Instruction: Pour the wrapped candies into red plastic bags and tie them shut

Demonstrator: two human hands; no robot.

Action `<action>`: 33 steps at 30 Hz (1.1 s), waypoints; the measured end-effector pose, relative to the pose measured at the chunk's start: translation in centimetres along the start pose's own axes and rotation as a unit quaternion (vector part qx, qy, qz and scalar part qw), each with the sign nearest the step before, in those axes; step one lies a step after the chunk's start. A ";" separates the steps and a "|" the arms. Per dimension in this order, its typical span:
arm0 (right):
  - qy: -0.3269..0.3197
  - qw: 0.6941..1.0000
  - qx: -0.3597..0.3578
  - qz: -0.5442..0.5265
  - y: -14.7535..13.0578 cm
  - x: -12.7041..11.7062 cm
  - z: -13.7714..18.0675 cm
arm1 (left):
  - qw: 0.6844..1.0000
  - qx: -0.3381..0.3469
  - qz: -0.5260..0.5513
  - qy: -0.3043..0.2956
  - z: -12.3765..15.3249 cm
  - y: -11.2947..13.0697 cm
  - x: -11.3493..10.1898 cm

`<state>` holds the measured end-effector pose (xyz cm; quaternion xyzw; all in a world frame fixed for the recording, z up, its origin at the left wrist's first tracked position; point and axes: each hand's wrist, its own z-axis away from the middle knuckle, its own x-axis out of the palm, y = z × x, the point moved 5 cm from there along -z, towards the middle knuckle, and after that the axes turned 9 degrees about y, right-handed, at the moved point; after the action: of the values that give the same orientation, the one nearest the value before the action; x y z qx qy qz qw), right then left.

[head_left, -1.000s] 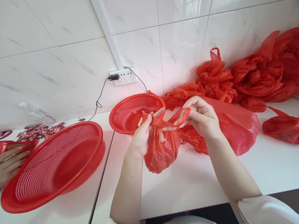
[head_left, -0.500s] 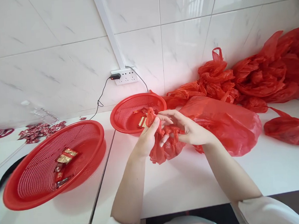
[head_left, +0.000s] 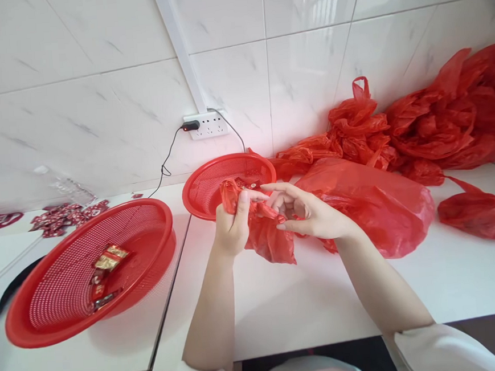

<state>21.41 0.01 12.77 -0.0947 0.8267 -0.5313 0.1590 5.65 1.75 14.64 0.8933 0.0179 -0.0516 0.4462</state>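
- We see 1 small, thin red plastic bag (head_left: 273,242) held up above the white tabletop (head_left: 292,313), near centre, hanging below both hands.
- Left hand (head_left: 231,225): grasping the bag's bunched top, thumb up.
- Right hand (head_left: 307,212): at the bag's right side, some fingers curled, thumb and index apart; we can't tell if it pinches plastic.
- Just behind the hands: small round red mesh plastic basket (head_left: 203,190), contents partly hidden.
- Left: large red mesh plastic basket (head_left: 54,298), gold-and-red wrapped packets (head_left: 111,257) inside.
- Right of the hands: big, full-looking red plastic bag (head_left: 378,206).
- Farther right: smaller filled red plastic bag (head_left: 485,215).
- Far right, against wall: heap of crumpled red plastic bags (head_left: 431,128).
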 end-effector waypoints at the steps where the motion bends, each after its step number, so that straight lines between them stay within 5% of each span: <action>1: 0.004 1.000 0.002 -0.015 0.2 0.0 -0.1 | 1.000 0.012 0.004 0.005 0.0 0.1 0.0; 6: 0.008 0.998 0.028 -0.054 0.5 0.0 -0.3 | 0.998 0.035 0.054 0.025 0.2 0.0 0.2; 11: -0.005 0.988 0.055 -0.146 0.1 -0.1 -0.3 | 0.993 0.017 0.112 -0.034 0.7 -0.2 1.3; 18: 0.101 0.994 -0.018 -0.027 0.1 -1.1 -0.3 | 0.992 0.036 0.114 -0.036 0.5 0.4 1.8; 26: -0.019 0.999 0.037 -0.010 0.1 -0.1 -0.1 | 0.981 0.007 0.191 -0.030 0.7 0.1 2.6; 33: 0.076 0.996 -0.012 0.039 -0.1 -1.3 -0.6 | 0.984 0.007 0.172 -0.053 0.9 0.3 2.7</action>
<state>22.36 0.89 13.26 -0.0240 0.8460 -0.5201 0.1148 8.32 0.81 13.99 0.8822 -0.1602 -0.0218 0.4422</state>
